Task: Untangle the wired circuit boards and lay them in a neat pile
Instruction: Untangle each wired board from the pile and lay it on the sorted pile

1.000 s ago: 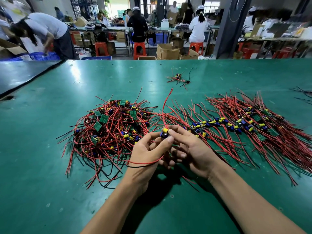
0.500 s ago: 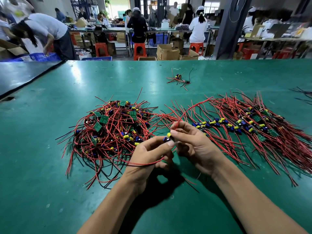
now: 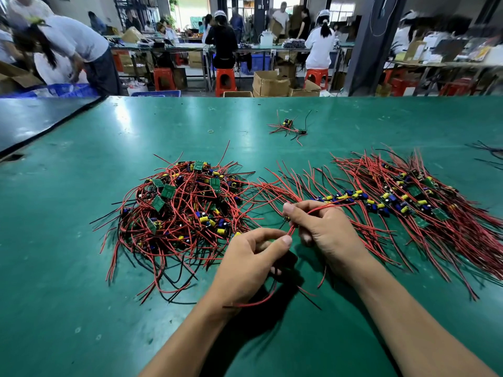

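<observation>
A tangled heap of small green circuit boards with red and black wires lies left of centre on the green table. To the right, sorted boards lie in a row with their wires fanned out. Between the two piles, my right hand grips one small board, mostly hidden in its fingers, with a red wire running over its knuckles. My left hand pinches that board's red wires between thumb and forefinger; the wire ends trail below my palm.
A couple of loose boards with wires lie farther back, with a small rubber band to their left. Black wires reach in at the right edge. A dark table adjoins on the left. People work at benches beyond.
Both hands have dropped slightly toward me. The board passed from between both thumbs into my right hand, and my left hand slid down onto its wires, which now point downward.
</observation>
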`<state>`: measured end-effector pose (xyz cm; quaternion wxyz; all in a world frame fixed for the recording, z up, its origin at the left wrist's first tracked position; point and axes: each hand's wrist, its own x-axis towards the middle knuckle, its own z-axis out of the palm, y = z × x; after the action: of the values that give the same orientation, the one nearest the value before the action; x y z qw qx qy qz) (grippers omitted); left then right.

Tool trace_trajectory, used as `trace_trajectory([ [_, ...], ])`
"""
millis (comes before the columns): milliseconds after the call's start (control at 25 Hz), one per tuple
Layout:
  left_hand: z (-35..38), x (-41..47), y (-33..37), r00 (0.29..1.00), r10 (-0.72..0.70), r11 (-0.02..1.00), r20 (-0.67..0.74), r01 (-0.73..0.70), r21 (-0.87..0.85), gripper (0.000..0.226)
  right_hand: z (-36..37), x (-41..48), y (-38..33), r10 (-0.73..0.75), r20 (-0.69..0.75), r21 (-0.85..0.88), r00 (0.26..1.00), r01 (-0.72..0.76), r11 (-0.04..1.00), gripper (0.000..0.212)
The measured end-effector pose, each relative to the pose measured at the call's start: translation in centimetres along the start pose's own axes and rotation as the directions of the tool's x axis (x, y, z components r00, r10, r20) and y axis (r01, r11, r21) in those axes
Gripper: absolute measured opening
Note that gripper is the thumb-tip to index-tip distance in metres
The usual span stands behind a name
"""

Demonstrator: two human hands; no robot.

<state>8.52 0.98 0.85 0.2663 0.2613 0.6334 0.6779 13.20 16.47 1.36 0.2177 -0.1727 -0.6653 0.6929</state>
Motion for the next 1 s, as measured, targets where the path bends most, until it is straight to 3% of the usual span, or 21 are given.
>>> trace_trajectory([
  [120,0.0,-0.1,-0.1,0.999,0.039,0.987,0.015,-0.041,0.153,0.009,0.1,0.1,-0.1,-0.005,0.053,0.083,0.999,0.001,0.997,0.026],
  [320,-0.2,0.1,-0.2,0.994,0.06,0.987,-0.09,-0.046,0.156,0.011,0.1,-0.2,0.0,0.033,0.262,-0.002,0.965,-0.034,0.999,0.024],
  [480,-0.5,0.4,-0.2,0.991,-0.029,0.998,-0.133,0.021,-0.066,0.017,-0.2,-0.3,-0.1,0.03,0.355,-0.111,0.934,0.01,0.994,0.021],
  [560,-0.6,0.6,-0.2,0.992,-0.05,0.993,-0.112,0.037,-0.115,0.021,-0.1,-0.4,-0.1,0.027,0.327,-0.112,0.945,0.011,0.994,0.017],
  [760,-0.7,0.5,-0.1,0.991,-0.015,0.999,-0.135,0.011,-0.034,0.019,0.5,-0.3,0.2,0.009,0.254,-0.154,0.967,0.031,0.988,0.016],
  [1000,-0.2,0.5,-0.1,0.979,-0.016,1.0,-0.203,0.011,-0.025,0.017,1.4,-0.4,0.4,0.111,0.129,-0.024,0.985,-0.108,0.994,0.019],
])
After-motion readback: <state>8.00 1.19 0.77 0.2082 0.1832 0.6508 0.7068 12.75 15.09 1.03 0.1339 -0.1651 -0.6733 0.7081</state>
